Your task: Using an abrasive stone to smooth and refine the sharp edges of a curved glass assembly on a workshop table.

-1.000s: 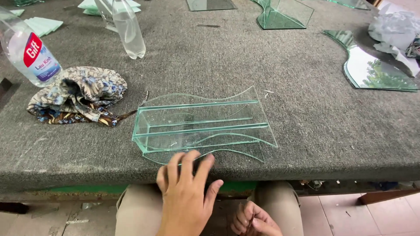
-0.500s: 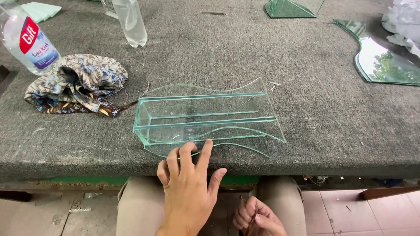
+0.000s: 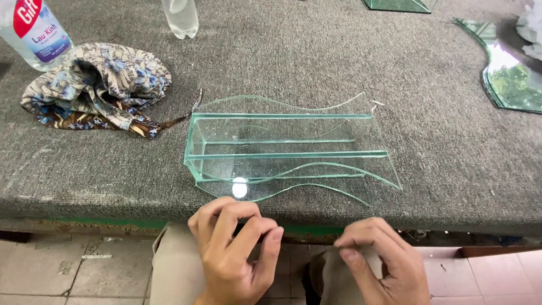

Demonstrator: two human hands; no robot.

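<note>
The glass tray (image 3: 282, 147) was clear with green-tinted edges on a grey felt table (image 3: 316, 62), beside a crumpled cloth (image 3: 96, 90) patterned in beige, blue and brown leaves, over pale pinkish floor tiles (image 3: 68, 271).

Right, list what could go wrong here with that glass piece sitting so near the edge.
1. The glass piece lies close to the table's front edge, its curved side nearest the rim; a knock from the left hand or right hand, both just below it, might push it off.
2. Its thin bare edges face the hands and could cut fingers.
3. The patterned cloth has a cord trailing near the glass; pulling the cloth may drag against it.
</note>
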